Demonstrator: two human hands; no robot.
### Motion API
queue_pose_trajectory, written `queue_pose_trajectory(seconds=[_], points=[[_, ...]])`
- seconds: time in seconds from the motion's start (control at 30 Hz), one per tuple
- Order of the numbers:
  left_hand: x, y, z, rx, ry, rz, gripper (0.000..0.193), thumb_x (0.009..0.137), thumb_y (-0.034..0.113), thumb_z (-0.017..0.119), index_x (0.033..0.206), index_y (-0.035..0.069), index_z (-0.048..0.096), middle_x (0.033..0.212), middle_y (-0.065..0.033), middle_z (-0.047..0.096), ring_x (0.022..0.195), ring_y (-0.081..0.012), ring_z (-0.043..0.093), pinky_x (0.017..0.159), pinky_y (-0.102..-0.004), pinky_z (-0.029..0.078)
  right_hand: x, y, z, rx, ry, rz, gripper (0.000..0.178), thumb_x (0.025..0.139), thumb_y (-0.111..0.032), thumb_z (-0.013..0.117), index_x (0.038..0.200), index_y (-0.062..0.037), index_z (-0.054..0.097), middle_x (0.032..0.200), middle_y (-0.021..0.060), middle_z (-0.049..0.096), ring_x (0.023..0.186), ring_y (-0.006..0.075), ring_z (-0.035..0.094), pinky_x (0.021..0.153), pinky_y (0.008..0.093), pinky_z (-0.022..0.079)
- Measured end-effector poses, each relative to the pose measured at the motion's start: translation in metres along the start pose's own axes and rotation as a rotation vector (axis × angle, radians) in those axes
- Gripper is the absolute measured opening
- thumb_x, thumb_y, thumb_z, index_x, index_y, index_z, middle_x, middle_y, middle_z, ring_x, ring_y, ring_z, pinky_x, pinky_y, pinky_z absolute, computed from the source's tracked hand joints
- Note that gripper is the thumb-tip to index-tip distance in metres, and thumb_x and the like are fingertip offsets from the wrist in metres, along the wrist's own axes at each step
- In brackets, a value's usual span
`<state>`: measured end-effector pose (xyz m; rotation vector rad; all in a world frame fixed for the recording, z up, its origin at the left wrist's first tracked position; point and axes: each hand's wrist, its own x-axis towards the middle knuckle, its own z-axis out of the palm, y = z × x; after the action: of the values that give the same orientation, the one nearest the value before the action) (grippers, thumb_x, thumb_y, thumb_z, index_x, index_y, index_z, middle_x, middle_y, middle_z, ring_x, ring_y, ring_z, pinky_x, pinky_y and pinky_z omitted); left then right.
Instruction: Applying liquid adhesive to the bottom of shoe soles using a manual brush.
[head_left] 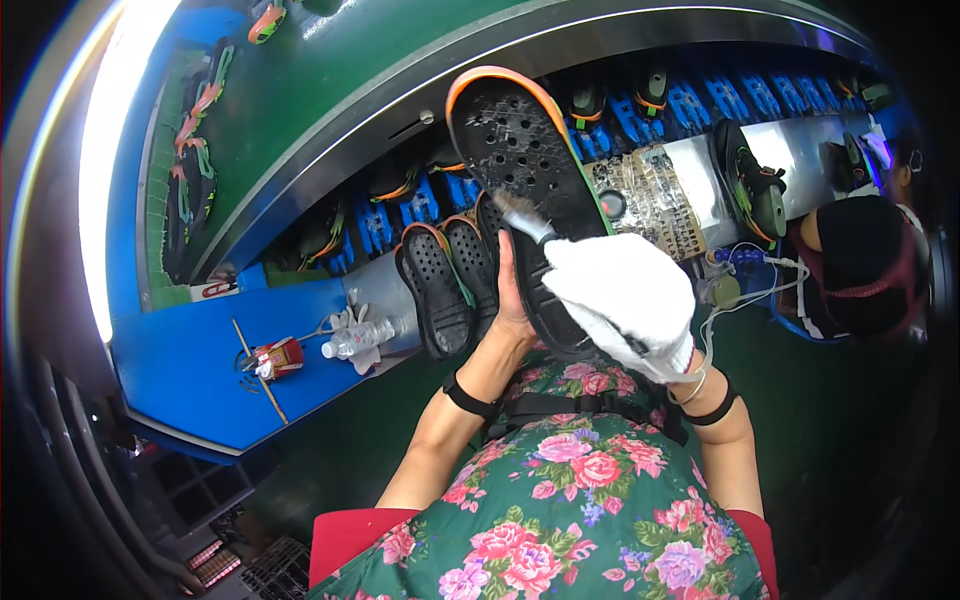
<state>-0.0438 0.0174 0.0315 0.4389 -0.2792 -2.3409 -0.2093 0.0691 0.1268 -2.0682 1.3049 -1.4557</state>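
Observation:
My bare left hand grips a black shoe sole along its left edge, fingers largely hidden under it. The sole is tilted up in front of my apron, with holes across its upper half and an orange-to-green rim. My right hand, in a white knitted glove, is closed around a paintbrush. Its pale bristles lie over the sole's middle and look to touch it; the glove covers the handle. Just left of the held sole, more black soles with orange rims rest side by side on a metal ledge.
On the blue table at left are a clear bottle, a red container and a thin stick. Racks of blue holders run behind. A shoe, taped cardboard, cables and another person are right.

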Motion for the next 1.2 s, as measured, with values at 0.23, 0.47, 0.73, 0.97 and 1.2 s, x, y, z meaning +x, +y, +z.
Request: queue_pose_trajectory(seconds=[0.23,0.47,0.73,0.97,1.2], points=[[0.01,0.01,0.018,0.084,-0.006,0.149,0.099,0.096,0.082,0.037,0.164,0.011,0.028,0.161,-0.019,0.04,0.141,-0.0413,0.048,0.116,-0.0575,0.043,0.001,0.0,-0.004,0.002,0.039,0.003,0.032,0.079,0.002,0.077,0.109,-0.0064,0.08,0.111,0.016,0.078,0.099,0.0285,0.075,0.093,0.0415,0.057],[0.02,0.013,0.042,-0.24,-0.149,0.1,0.121,0.082,0.098,0.035,0.162,0.006,0.03,0.148,-0.0259,0.052,0.126,-0.0439,0.061,0.106,-0.0609,0.051,-0.01,0.012,0.009,0.254,0.161,0.141,0.027,0.078,0.001,0.082,0.104,-0.006,0.08,0.107,0.0119,0.079,0.093,0.0281,0.076,0.084,0.0359,0.059],[0.033,0.023,0.02,-0.234,-0.413,0.039,0.114,0.082,0.093,0.047,0.162,0.014,0.03,0.142,-0.0364,0.052,0.117,-0.0549,0.062,0.097,-0.0672,0.052,-0.011,-0.001,0.006,0.44,0.023,0.14,0.017,0.077,0.0,0.084,0.092,-0.0063,0.08,0.1,0.0111,0.08,0.088,0.0266,0.076,0.082,0.0377,0.06],[0.037,0.025,0.028,-0.312,-0.292,0.155,0.106,0.083,0.09,0.053,0.159,0.017,0.039,0.143,-0.033,0.053,0.126,-0.0502,0.057,0.099,-0.0685,0.051,-0.023,0.002,0.014,0.193,-0.015,-0.035,0.025,0.078,-0.003,0.084,0.102,-0.0091,0.081,0.104,0.0078,0.08,0.091,0.0257,0.076,0.079,0.0358,0.059],[0.045,0.027,0.019,-0.212,-0.332,0.153,0.11,0.08,0.091,0.055,0.156,0.011,0.042,0.137,-0.0287,0.06,0.125,-0.0482,0.057,0.092,-0.0692,0.055,-0.03,0.017,0.008,0.232,0.029,0.009,0.024,0.078,-0.002,0.083,0.1,-0.0107,0.082,0.103,0.0084,0.08,0.093,0.0252,0.076,0.08,0.0342,0.06]])
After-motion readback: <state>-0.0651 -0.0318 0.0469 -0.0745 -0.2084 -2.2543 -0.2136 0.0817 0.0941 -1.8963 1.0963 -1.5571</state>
